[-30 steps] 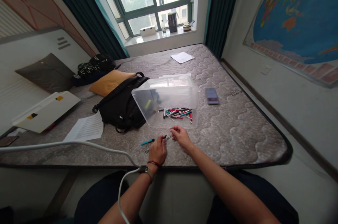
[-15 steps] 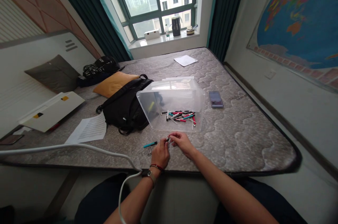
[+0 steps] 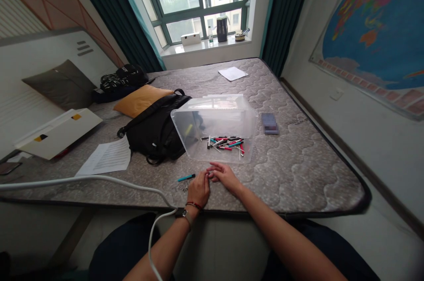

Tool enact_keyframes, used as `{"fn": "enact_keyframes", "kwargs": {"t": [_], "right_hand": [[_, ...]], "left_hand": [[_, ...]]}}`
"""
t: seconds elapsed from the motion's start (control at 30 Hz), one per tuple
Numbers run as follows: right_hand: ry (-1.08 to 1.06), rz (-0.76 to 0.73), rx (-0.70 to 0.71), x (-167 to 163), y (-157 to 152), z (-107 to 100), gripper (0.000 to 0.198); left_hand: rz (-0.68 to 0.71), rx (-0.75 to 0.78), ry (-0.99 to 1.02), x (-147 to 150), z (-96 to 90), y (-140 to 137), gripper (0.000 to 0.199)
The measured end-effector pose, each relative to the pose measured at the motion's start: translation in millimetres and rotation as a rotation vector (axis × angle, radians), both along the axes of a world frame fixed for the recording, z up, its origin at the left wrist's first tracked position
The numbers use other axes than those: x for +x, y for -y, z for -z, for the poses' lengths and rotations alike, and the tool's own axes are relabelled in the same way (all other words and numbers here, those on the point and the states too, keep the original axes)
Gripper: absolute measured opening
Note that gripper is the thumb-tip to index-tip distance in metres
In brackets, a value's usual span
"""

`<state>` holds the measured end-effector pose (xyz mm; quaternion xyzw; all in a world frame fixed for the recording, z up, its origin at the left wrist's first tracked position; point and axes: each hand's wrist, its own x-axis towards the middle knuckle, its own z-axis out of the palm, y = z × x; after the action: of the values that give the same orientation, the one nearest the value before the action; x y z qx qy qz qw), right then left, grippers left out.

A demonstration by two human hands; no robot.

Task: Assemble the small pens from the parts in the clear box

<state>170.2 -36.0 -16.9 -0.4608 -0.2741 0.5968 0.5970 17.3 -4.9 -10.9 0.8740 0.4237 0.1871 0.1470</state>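
Teal pen [image 3: 184, 178], its cap [image 3: 193, 176] apparently black.

Right hand [image 3: 228, 178], fingers [image 3: 217, 166] apparently straighter now

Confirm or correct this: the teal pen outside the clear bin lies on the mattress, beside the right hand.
Wrong hand: the teal pen lies beside the left hand, as the head view shows. It is indeed on the mattress, outside the clear bin.
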Motion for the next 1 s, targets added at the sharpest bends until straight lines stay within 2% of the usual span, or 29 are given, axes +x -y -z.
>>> {"fn": "enact_keyframes", "kwargs": {"t": [0.13, 0.27, 0.33, 0.4, 0.5, 0.63, 0.83, 1.0], "right_hand": [[-0.045, 0.09, -0.013, 1, -1, 1, 0.05], [0.129, 0.261, -0.099, 9, -2, -3, 0.036], [0.29, 0.227, -0.183, 14, -3, -6, 0.029], [0.476, 0.127, -0.239, 18, -2, -10, 0.024], [0.668, -0.016, -0.252, 19, -1, -14, 0.029], [0.56, -0.12, -0.297, 11, 0, -15, 0.045], [0.355, -0.142, -0.298, 0, 1, -19, 0.04], [0.277, -0.113, -0.276, 1, 3, -21, 0.042]], "left_hand": [[0.001, 0.013, 0.014, 0, 0.8, -1, 0.029], [0.006, 0.027, 0.021, 1, -1.6, 0, 0.028], [0.003, 0.033, 0.011, 1, -2.0, 0, 0.028], [0.0, 0.038, -0.001, 1, -1.1, 0, 0.029], [-0.008, 0.046, -0.023, 0, 2.0, -1, 0.031], [-0.016, 0.05, -0.047, -1, 5.5, -2, 0.035], [-0.017, 0.027, -0.073, -1, 4.5, -2, 0.037], [-0.026, 0.014, -0.061, 0, 1.8, -2, 0.038]]}}
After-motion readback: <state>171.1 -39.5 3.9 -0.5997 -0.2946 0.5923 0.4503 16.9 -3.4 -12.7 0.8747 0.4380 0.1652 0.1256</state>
